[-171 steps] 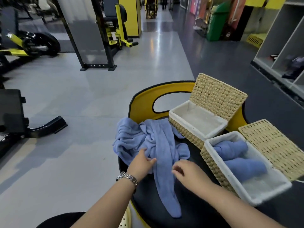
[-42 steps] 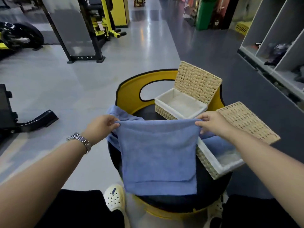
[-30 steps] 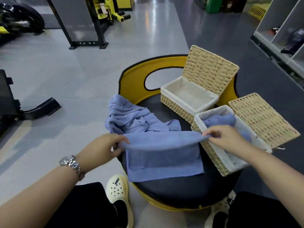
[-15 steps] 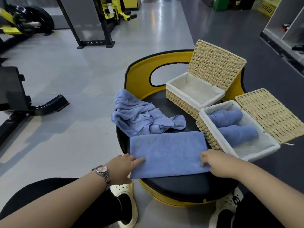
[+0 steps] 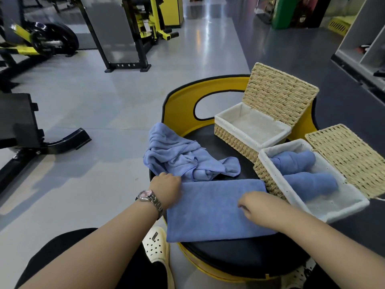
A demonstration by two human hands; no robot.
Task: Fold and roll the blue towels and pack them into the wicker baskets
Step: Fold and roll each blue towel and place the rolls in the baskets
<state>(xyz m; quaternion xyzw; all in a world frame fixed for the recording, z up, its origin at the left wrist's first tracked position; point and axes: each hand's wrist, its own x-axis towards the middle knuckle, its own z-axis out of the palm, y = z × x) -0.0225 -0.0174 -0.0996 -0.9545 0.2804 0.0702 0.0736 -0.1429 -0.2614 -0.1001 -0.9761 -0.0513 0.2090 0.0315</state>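
Observation:
A blue towel [image 5: 208,211], folded into a flat rectangle, lies on the black round seat [image 5: 239,255]. My left hand [image 5: 166,184] grips its far left corner, fingers curled under. My right hand [image 5: 258,207] rests on the towel's right half with bent fingers; whether it pinches the cloth is unclear. Behind lies a crumpled heap of blue towels [image 5: 183,159]. The near wicker basket [image 5: 268,174] at the right holds two rolled blue towels [image 5: 293,161], its lid open. The far wicker basket [image 5: 235,130] has only its white liner inside.
The seat has a yellow backrest [image 5: 181,105] with a cut-out behind the baskets. The near basket's lid [image 5: 345,155] lies open to the right. My white clog [image 5: 156,245] stands by the seat. Gym machines [image 5: 125,38] stand on the grey floor to the left and behind.
The towel was lifted from the heap, held up spread, folded over and laid flat. Since half a second ago my left hand moved to its far left corner and my right hand slid inward.

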